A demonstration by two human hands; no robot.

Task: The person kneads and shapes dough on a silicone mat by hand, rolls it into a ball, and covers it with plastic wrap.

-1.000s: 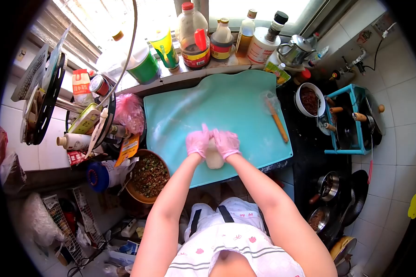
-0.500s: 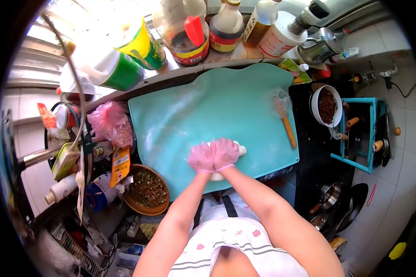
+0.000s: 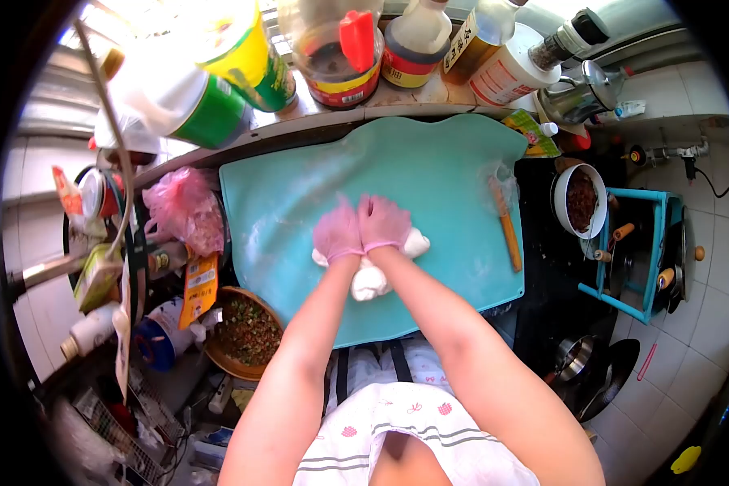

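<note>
Dough (image 3: 370,283) pressed beneath both gloved hands (image 3: 384,223).

Teal mat (image 3: 449,170): white dough (image 3: 370,283) toward front, wooden stick (image 3: 509,233) and clear plastic (image 3: 502,173) near right edge.

On one turquoise mat (image 3: 300,182) I count one white dough (image 3: 370,283) and one rolling pin (image 3: 508,231); over it, my left hand (image 3: 338,230) and my right hand (image 3: 384,223) — two; beside it, two bowls — one brown bowl (image 3: 239,372), one white bowl (image 3: 560,194).
</note>
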